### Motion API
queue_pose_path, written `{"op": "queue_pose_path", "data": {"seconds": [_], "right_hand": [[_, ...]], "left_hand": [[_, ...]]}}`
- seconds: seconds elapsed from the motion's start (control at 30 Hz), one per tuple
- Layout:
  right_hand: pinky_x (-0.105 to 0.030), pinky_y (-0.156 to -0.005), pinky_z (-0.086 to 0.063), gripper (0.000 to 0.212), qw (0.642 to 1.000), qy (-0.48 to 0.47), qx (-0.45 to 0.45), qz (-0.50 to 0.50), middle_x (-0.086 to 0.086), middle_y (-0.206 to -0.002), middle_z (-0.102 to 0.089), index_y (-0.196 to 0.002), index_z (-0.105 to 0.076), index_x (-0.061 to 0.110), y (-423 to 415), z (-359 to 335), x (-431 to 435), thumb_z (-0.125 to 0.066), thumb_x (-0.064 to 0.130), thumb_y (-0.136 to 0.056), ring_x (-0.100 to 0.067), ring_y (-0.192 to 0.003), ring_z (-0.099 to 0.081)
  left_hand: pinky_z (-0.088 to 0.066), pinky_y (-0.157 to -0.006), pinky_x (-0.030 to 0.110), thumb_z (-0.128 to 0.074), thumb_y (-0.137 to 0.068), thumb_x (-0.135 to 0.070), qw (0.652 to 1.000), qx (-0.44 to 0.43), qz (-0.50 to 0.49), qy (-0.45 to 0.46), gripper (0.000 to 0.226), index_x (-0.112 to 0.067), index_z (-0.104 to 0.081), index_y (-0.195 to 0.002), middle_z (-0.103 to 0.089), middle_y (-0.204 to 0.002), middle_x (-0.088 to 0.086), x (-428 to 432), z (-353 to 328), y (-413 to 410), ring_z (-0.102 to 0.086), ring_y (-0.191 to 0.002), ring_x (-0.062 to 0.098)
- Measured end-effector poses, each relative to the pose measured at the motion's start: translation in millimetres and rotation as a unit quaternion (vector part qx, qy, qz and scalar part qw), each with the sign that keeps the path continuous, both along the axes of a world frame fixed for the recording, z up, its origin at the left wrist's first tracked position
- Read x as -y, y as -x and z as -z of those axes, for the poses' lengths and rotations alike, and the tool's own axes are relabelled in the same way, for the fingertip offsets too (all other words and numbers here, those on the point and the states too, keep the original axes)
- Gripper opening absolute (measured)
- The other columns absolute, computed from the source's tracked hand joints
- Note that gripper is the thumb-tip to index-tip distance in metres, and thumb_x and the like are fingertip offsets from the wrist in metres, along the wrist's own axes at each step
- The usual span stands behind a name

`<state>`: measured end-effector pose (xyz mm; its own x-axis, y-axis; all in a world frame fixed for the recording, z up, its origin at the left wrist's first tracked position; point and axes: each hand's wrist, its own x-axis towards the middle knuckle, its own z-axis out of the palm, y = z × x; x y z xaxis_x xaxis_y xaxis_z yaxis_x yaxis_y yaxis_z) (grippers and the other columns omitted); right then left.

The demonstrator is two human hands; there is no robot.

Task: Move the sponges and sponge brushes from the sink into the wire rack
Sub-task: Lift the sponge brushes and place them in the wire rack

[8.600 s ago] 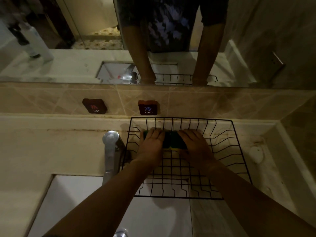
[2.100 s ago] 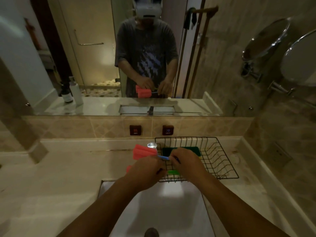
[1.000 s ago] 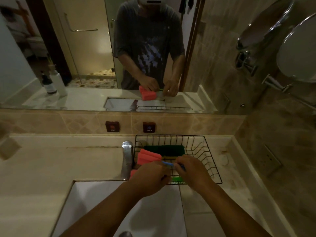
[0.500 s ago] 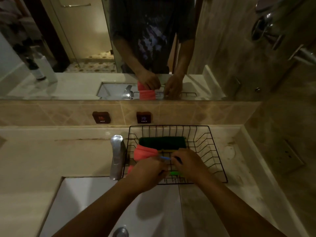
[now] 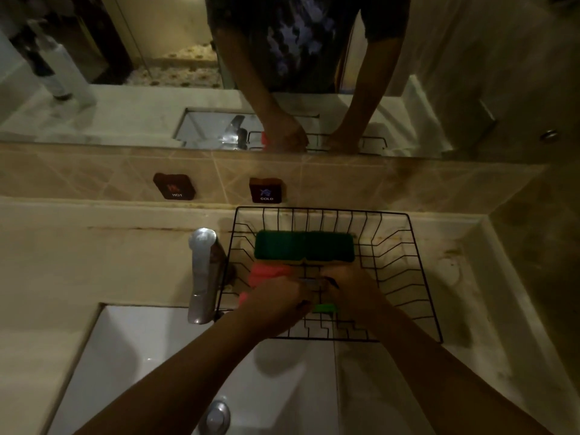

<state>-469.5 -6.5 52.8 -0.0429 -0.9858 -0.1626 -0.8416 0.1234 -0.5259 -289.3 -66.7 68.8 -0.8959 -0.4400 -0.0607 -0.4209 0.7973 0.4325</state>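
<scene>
— Dim in here. What's on the counter (image 5: 94,262)?
— A wire rack (image 5: 408,271) at its back edge, under the mirror (image 5: 125,89), right of the tap (image 5: 202,271) and overhanging the white sink (image 5: 131,356).
— And the sponges (image 5: 303,250)?
— Green ones along the rack's back edge. Both hands are in the rack: left hand (image 5: 276,304) closed on pink brushes (image 5: 266,273), right hand (image 5: 351,293) pinching a thin handle (image 5: 309,281).

Green sponges (image 5: 303,248) and pink sponge brushes (image 5: 266,273) (handles unclear) sit in a black wire rack (image 5: 417,279).
</scene>
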Motion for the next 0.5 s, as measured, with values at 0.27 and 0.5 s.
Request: {"op": "queue_pose_path", "data": {"seconds": [0.27, 0.5], "right_hand": [[-0.030, -0.076, -0.044, 0.014, 1.000, -0.007, -0.025, 0.014, -0.004, -0.100, -0.062, -0.100, -0.065, 0.016, 6.0, 19.1, 9.3, -0.053, 0.021, -0.093, -0.022, -0.091, -0.058], [-0.027, -0.074, -0.042, 0.015, 0.999, -0.030, -0.012, 0.040, 0.002, -0.103, -0.058, -0.101, -0.065, 0.027, 4.4, 27.7, 7.6, -0.053, 0.023, -0.094, -0.018, -0.092, -0.054]], "left_hand": [[-0.055, -0.085, 0.027, -0.053, -0.099, -0.026, 0.995, 0.039, -0.032, -0.080, 0.022, -0.014, -0.070, -0.107, -0.072, -0.103, 0.004, 1.0, 21.8, 3.1, -0.068, -0.093, 0.014], [-0.053, -0.079, 0.027, -0.053, -0.099, -0.022, 0.991, 0.060, -0.006, -0.118, 0.021, -0.010, -0.071, -0.097, -0.072, -0.093, 0.007, 7.4, 26.6, 9.7, -0.067, -0.085, 0.016]]}}
